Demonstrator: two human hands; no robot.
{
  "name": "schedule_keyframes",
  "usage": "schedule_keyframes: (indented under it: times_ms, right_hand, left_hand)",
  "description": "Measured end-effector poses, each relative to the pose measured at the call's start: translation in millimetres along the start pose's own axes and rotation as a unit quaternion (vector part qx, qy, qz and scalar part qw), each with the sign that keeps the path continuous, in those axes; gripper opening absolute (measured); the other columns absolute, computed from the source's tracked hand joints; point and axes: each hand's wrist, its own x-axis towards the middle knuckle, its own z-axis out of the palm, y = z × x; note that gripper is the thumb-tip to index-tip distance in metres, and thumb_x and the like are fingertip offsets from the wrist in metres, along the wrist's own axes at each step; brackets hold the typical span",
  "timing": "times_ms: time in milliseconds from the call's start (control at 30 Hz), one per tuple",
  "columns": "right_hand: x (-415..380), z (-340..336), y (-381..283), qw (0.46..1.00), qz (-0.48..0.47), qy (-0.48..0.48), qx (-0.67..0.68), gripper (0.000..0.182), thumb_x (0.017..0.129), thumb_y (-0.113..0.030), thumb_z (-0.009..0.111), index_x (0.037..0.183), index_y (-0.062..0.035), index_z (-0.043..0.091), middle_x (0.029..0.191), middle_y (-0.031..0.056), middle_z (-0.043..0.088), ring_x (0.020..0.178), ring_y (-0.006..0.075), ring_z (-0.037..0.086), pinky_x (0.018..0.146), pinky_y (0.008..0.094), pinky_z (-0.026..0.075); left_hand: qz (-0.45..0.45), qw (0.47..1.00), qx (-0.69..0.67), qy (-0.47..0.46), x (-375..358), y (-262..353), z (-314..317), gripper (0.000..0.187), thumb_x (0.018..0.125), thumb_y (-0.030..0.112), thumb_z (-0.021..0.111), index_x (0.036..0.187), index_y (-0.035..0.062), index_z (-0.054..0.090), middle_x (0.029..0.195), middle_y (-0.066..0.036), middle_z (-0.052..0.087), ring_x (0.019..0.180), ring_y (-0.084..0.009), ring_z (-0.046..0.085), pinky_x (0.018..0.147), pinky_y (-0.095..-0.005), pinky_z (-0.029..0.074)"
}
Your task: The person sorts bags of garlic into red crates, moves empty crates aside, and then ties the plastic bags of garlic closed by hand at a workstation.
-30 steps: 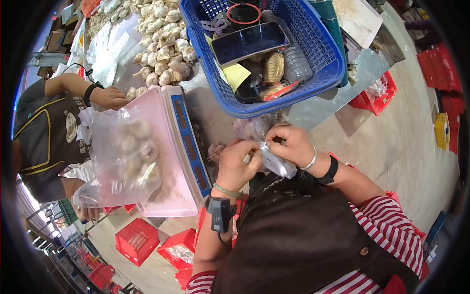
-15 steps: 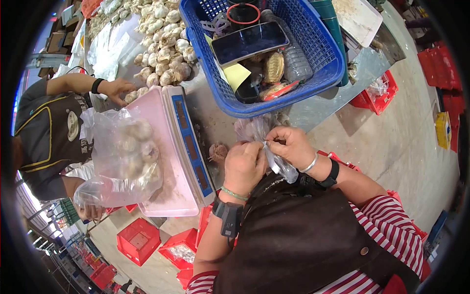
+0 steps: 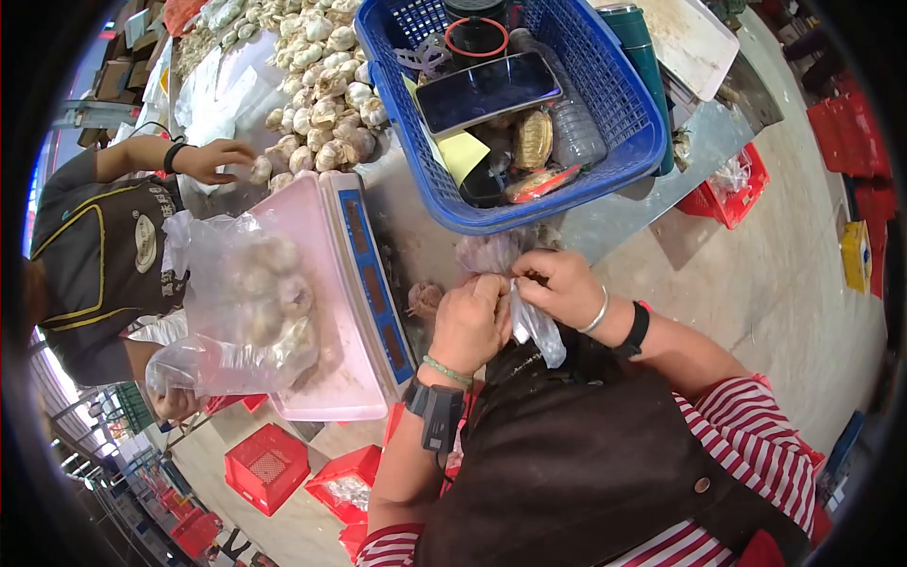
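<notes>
My left hand (image 3: 472, 319), with a green bead bracelet at the wrist, is closed on the gathered neck of a clear plastic bag (image 3: 539, 333). Facing it, my right hand (image 3: 564, 288) pinches the same neck, fingers bent. The bag's loose tail hangs toward my apron, while its filled part, pinkish and rounded, shows beyond my hands below the basket. What exactly the fingertips grip is partly hidden. A single garlic bulb (image 3: 425, 299) lies on the table left of my left hand.
A blue basket (image 3: 529, 223) holding a phone (image 3: 488, 93) stands just beyond my hands. To the left, a pink-topped scale (image 3: 331, 383) carries a bag of garlic (image 3: 269, 283), held by a co-worker (image 3: 104, 255). Loose garlic (image 3: 316, 94) is heaped behind. Red crates (image 3: 267, 466) stand on the floor.
My fingers have shifted slightly at the bag's neck, and the tail hangs a little lower. The co-worker's far hand has lifted away from the scale's edge with its fingers spread.
</notes>
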Motion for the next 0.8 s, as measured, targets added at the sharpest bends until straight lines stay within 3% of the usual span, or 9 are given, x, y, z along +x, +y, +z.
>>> schedule_keyframes:
  times_ms: [100,233,267,333,467,567,633,767,800]
  right_hand:
    - [-11.8,5.8,-2.6,0.948,0.212,0.018,0.238,0.013,0.084,-0.010,0.066,0.092,-0.0001,0.065,0.075,0.0008,0.062,0.068,0.0046,0.054,0.061,0.0235,0.046]
    - [-13.3,-3.3,-4.4,0.941,0.195,-0.011,0.278,0.016,0.084,-0.008,0.065,0.097,0.0001,0.064,0.081,0.0018,0.063,0.071,0.0058,0.057,0.063,0.0231,0.048]
    - [-12.6,-3.7,-4.9,0.941,0.195,-0.011,0.278,0.016,0.084,-0.008,0.065,0.097,0.0001,0.064,0.081,0.0018,0.063,0.071,0.0058,0.057,0.063,0.0231,0.048]
    - [-11.5,-5.4,-8.2,0.962,0.166,-0.001,0.216,0.017,0.084,-0.008,0.065,0.099,-0.0003,0.064,0.081,0.0043,0.065,0.072,0.0071,0.059,0.063,0.0249,0.049]
    - [-8.0,-7.2,-19.2,0.966,0.149,0.030,0.209,0.019,0.082,-0.007,0.065,0.100,-0.0010,0.063,0.080,0.0071,0.066,0.072,0.0107,0.063,0.063,0.0271,0.051]
    - [-5.0,-9.8,-21.0,0.991,0.089,0.014,0.096,0.020,0.080,-0.005,0.065,0.100,-0.0014,0.062,0.078,0.0077,0.065,0.070,0.0141,0.064,0.063,0.0283,0.051]
    - [-0.8,-12.5,-16.3,0.992,-0.079,0.002,-0.101,0.020,0.079,-0.004,0.064,0.099,-0.0024,0.062,0.075,0.0080,0.064,0.068,0.0154,0.063,0.062,0.0285,0.051]
    - [-1.1,-5.7,-2.0,0.991,-0.090,0.027,-0.093,0.018,0.078,-0.004,0.065,0.096,-0.0036,0.064,0.075,0.0090,0.064,0.067,0.0182,0.063,0.061,0.0294,0.051]
    - [-2.7,-0.9,-4.8,0.998,0.020,0.055,0.024,0.016,0.078,-0.005,0.065,0.094,-0.0037,0.065,0.075,0.0097,0.064,0.066,0.0211,0.063,0.061,0.0304,0.051]
  left_hand:
    - [0.017,0.998,-0.057,0.017,-3.2,-3.8,1.7,0.012,0.077,0.003,0.065,0.089,0.0023,0.063,0.077,-0.016,0.063,0.072,-0.0342,0.061,0.065,-0.0390,0.049]
    - [-0.130,0.975,-0.180,-0.001,-8.7,-5.3,-1.8,0.013,0.079,0.006,0.069,0.092,0.0018,0.067,0.077,-0.012,0.064,0.071,-0.0270,0.062,0.066,-0.0332,0.048]
    - [-0.130,0.975,-0.180,-0.001,-7.1,-3.8,-1.7,0.013,0.079,0.006,0.069,0.092,0.0018,0.067,0.077,-0.012,0.064,0.071,-0.0270,0.062,0.066,-0.0332,0.048]
    - [-0.013,0.996,-0.085,0.029,-3.1,1.1,-2.1,0.013,0.077,0.005,0.070,0.090,0.0020,0.067,0.078,-0.012,0.065,0.072,-0.0284,0.062,0.068,-0.0350,0.049]
    - [0.017,0.999,-0.021,0.043,-4.6,7.4,1.7,0.014,0.074,0.004,0.070,0.088,0.0033,0.065,0.077,-0.012,0.064,0.074,-0.0307,0.062,0.067,-0.0386,0.049]
    - [-0.002,0.999,0.026,0.027,-5.5,11.2,2.6,0.017,0.071,0.001,0.068,0.086,0.0044,0.061,0.076,-0.013,0.062,0.075,-0.0331,0.061,0.067,-0.0420,0.049]
    - [-0.005,0.998,0.056,-0.002,-4.4,11.0,2.9,0.018,0.070,0.001,0.067,0.085,0.0047,0.057,0.076,-0.013,0.061,0.075,-0.0346,0.060,0.066,-0.0435,0.048]
    - [-0.004,0.999,0.052,-0.003,-3.2,9.6,4.1,0.018,0.069,-0.001,0.065,0.084,0.0044,0.056,0.075,-0.014,0.061,0.075,-0.0357,0.060,0.065,-0.0438,0.048]
    - [0.004,0.999,0.041,0.003,-2.4,7.4,3.9,0.018,0.069,-0.001,0.065,0.084,0.0044,0.056,0.076,-0.014,0.061,0.075,-0.0358,0.060,0.065,-0.0439,0.048]
